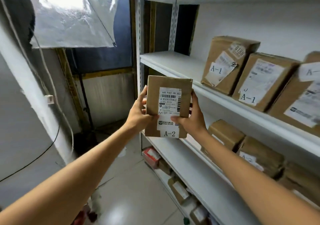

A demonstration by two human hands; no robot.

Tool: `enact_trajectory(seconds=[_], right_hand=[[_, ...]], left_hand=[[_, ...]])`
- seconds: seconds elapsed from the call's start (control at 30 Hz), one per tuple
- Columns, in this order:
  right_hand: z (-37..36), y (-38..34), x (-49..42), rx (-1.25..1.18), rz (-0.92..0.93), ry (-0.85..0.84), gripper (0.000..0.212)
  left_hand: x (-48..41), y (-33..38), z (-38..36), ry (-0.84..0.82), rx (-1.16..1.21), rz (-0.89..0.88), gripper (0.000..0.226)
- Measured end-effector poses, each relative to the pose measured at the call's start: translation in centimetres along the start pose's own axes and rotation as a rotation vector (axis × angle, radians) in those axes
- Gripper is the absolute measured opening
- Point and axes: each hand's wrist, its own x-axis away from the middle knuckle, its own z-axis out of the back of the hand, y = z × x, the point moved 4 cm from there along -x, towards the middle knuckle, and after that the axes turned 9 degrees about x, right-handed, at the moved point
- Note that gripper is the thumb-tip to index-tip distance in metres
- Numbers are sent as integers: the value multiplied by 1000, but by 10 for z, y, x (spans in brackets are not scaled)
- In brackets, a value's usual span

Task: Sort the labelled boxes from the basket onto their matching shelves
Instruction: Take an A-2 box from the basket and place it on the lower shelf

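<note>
Saw a silvery reflector [69,15] hanging at far left, with white cables [52,84] trailing down the wall under it. Gripped the box [168,106] with the left hand [138,113] at its left edge, thumb laid on the front and fingers curled round behind. Held it upright in the air before the left end of the rack [139,51], overlapping the front lip of one shelf and above the next; could not tell whether it touched either. Read "A-2" on the white tag at its bottom, under a barcoded shipping label. Glimpsed a red carton [151,156] low down beneath it. Clasped the right edge with the right hand [190,119], thumb pressed on the label and fingers wrapped behind. Further right, on the upper shelf [173,60], counted three brown parcels [261,82] standing side by side and leaning back; read "A-1" on two, and only "A-" on the third, cut off at the frame edge. Spotted brown packs [225,134] on the lower shelf [181,157], right of the hands, with tags too blurred to read.
</note>
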Motion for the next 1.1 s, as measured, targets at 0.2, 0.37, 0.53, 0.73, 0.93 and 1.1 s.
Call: enact_trajectory(seconds=[0.2,0.37,0.53,0.73,0.93,1.1], right_hand=[[-11,44,-9,12,-97,28,109],[-24,85,-20,78,-198,83,110],[-45,120,-44,145,-328,122,119],[-63,147,-83,196,-463,270,124],[-76,171,-95,223,-560,414,117],[-69,188,-100,283,-595,393,131]], left_hand=[[-33,-39,-7,-69,12,82,102],[-67,-82,-9,-134,20,162,104],[-118,-124,-8,-261,27,234,99],[-188,-157,-9,-379,36,247,89],[-221,-197,-20,-482,77,341,77],[-234,-220,-46,-534,88,369,74]])
